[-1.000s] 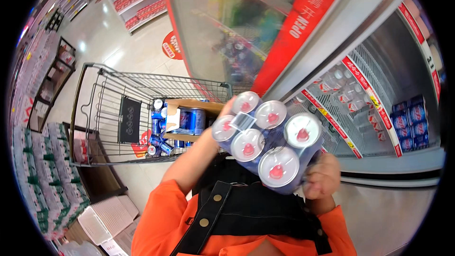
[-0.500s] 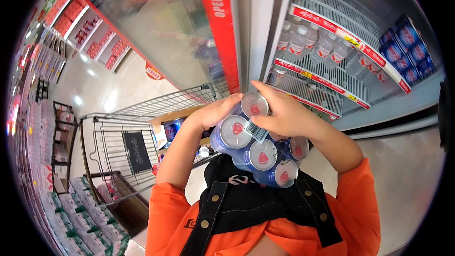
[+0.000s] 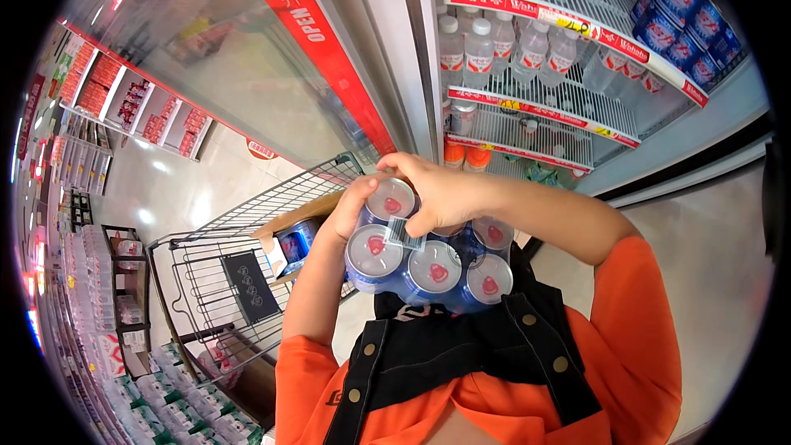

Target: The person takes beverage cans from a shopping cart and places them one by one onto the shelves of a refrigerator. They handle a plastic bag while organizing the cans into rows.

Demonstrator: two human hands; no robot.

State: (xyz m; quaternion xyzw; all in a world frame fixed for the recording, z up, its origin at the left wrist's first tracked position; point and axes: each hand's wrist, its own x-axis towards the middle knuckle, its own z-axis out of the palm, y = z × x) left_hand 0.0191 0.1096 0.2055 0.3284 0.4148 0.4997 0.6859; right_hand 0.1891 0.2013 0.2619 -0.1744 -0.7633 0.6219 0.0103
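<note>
A shrink-wrapped pack of blue cans [image 3: 434, 266] with silver tops and red pull tabs is held in front of my chest, tops facing up. My left hand [image 3: 356, 204] is closed round its left far corner, fingers mostly hidden behind the cans. From the far side my right hand [image 3: 437, 194] grips the same corner, thumb down by a small barcode label [image 3: 404, 232] on the wrap. Just left of the pack stands a wire shopping cart [image 3: 177, 241]. Inside it, an opened cardboard carton [image 3: 317, 213] holds blue cans, partly covered by my left forearm.
A glass cooler door with a red strip [image 3: 317, 37] stands open ahead. Cooler shelves at right hold clear bottles [image 3: 479, 53] and blue can packs [image 3: 684, 25]. Orange-capped bottles [image 3: 476, 158] sit lower. Stacked green-and-white packs [image 3: 177, 387] lie at lower left.
The pack has shifted left, nearer the cart, with both hands still on it. My right hand has come closer to my left. The view has turned, so the cooler appears further left.
</note>
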